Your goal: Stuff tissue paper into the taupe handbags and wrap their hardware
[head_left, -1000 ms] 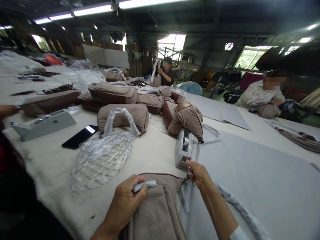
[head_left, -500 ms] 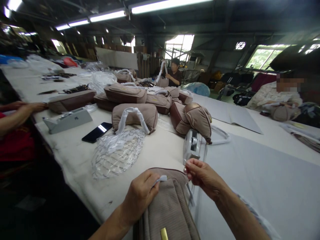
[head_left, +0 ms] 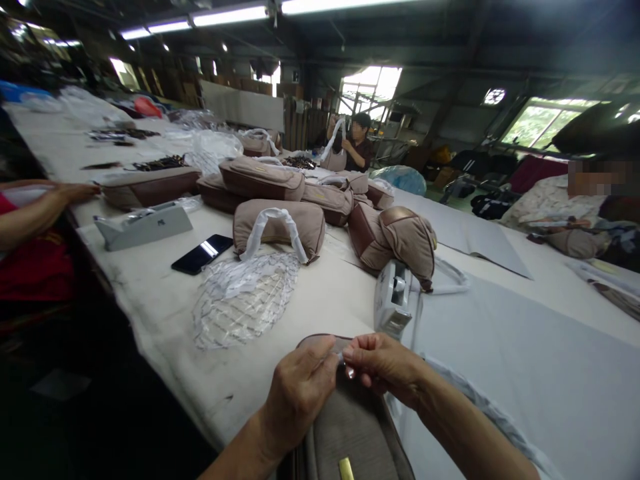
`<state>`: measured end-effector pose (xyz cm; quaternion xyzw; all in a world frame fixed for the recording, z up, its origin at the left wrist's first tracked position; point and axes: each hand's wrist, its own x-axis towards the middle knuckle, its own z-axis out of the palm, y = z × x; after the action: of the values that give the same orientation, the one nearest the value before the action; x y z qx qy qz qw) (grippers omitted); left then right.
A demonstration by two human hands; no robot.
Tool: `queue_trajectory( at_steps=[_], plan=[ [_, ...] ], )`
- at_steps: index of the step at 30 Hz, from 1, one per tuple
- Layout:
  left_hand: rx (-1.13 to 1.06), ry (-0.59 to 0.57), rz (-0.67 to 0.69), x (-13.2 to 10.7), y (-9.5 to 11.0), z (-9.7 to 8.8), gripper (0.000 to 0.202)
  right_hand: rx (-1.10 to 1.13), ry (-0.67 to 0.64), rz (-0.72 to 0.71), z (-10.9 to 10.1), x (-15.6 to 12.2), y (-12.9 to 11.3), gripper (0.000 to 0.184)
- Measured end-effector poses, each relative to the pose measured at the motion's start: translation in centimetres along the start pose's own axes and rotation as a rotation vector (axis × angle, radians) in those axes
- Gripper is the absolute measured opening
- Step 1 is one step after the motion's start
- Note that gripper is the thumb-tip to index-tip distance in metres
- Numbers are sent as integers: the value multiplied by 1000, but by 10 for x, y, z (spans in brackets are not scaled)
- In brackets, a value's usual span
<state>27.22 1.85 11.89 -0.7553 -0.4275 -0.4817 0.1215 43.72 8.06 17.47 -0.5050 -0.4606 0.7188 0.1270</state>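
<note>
A taupe handbag (head_left: 353, 423) with a dark trim edge and a gold metal tab lies in front of me. Over its far end, my left hand (head_left: 300, 390) pinches a small white wrapping strip (head_left: 341, 358). My right hand (head_left: 387, 365) is closed in a pinch right beside it, fingertips meeting the strip. A small shiny clear bit, which looks like tape (head_left: 351, 374), shows at those fingertips. Just beyond stands a tape dispenser (head_left: 394, 300). A white-wrapped handle (head_left: 483, 397) passes behind my right forearm.
Several similar handbags (head_left: 263, 179) are heaped mid-table. Nearer lie a crumpled clear plastic bag (head_left: 245, 300), a phone (head_left: 203, 254) and a second tape dispenser (head_left: 145, 227). Another person's hand (head_left: 75, 193) touches a bag at left. Two more people sit beyond the table and at right.
My right hand has moved left from beside the tape dispenser to my left hand, meeting the white strip over the handbag. The view has shifted slightly.
</note>
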Motion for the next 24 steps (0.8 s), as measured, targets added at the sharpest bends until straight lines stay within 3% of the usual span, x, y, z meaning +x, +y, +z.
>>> queue_trajectory(
  at_steps=[5, 15, 20, 24],
  plan=[
    [-40, -75, 76, -1, -4, 5, 13, -68, 31, 29, 5, 1, -5, 37],
    [-101, -127, 5, 5, 0, 6, 18, -118, 146, 100, 19, -10, -9, 10],
    [-99, -135, -42, 0, -1, 8, 14, 39, 238, -2, 26, -20, -1, 38],
    [-198, -199, -198, -5, 0, 6, 11, 90, 261, -80, 34, -15, 15, 40]
  ],
)
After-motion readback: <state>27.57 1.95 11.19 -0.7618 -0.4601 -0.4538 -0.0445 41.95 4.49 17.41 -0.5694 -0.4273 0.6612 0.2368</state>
